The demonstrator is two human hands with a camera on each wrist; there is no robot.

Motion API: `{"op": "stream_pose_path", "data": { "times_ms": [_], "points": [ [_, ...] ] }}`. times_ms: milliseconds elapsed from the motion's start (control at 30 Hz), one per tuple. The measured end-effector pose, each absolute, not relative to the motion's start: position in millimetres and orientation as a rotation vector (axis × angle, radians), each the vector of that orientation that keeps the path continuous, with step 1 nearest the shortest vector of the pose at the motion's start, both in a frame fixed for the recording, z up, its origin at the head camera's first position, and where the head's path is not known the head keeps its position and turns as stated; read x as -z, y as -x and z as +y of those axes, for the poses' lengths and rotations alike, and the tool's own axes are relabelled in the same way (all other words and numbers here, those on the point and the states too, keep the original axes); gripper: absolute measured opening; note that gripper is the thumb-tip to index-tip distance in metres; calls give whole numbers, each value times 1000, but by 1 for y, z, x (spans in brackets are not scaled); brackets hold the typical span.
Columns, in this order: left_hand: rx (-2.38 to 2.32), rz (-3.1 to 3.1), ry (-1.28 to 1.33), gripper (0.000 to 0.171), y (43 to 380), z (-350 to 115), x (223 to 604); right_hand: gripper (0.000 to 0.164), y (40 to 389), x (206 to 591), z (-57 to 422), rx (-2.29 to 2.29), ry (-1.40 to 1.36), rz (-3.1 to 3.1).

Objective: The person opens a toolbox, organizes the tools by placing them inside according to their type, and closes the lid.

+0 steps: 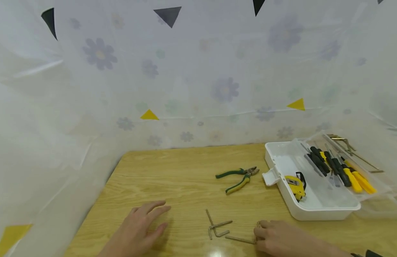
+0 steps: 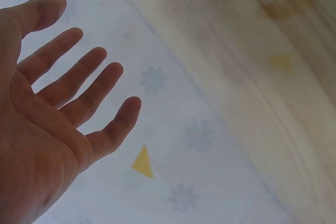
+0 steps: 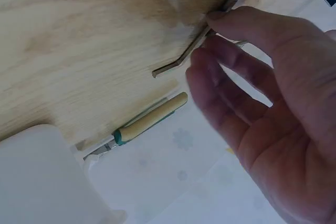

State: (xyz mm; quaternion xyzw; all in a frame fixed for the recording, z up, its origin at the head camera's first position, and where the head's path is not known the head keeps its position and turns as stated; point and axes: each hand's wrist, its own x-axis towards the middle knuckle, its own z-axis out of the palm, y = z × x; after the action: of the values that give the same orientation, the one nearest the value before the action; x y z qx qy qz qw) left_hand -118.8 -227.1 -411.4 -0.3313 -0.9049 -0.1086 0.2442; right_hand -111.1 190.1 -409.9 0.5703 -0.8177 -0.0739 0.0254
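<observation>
My right hand (image 1: pixel 280 237) pinches an L-shaped hex key (image 1: pixel 239 239) between thumb and fingertips, low over the wooden table. In the right wrist view the bent end of that hex key (image 3: pixel 167 68) sticks out past the fingers. Just left of it on the table, two more hex keys (image 1: pixel 221 224) lie crossed. My left hand (image 1: pixel 139 228) is held above the table to the left of them, fingers spread and holding nothing. Its bare palm faces the camera in the left wrist view. Pliers with green and yellow handles (image 1: pixel 238 186) lie farther back, jaws pointing right.
On the right stands a white toolbox (image 1: pixel 323 214) with a yellow tape measure (image 1: pixel 295 187) inside. Its clear lid (image 1: pixel 375 200) is folded open, bearing several screwdrivers (image 1: pixel 352 178) and more hex keys (image 1: pixel 356 153). A flowered plastic sheet (image 1: pixel 198 89) hangs behind the table (image 1: pixel 172 164).
</observation>
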Motion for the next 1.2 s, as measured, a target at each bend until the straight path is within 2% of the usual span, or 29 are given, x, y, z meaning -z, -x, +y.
{"op": "stream_pose_path", "data": {
  "times_ms": [233, 600, 833, 1033, 1200],
  "points": [
    [309, -2493, 922, 50, 117, -225, 410, 31, 107, 409, 190, 292, -1738, -2465],
    [318, -2537, 916, 47, 117, -224, 409, 24, 103, 403, 195, 59, -1760, -2328],
    [313, -2530, 919, 47, 117, -224, 409, 26, 101, 401, 198, 31, -1685, -2346],
    [310, -2533, 924, 49, 115, -223, 410, 21, 103, 406, 204, -251, -1578, -2315],
    [313, -2551, 918, 47, 116, -223, 411, 35, 108, 408, 220, -368, -1547, -2387]
  ]
}}
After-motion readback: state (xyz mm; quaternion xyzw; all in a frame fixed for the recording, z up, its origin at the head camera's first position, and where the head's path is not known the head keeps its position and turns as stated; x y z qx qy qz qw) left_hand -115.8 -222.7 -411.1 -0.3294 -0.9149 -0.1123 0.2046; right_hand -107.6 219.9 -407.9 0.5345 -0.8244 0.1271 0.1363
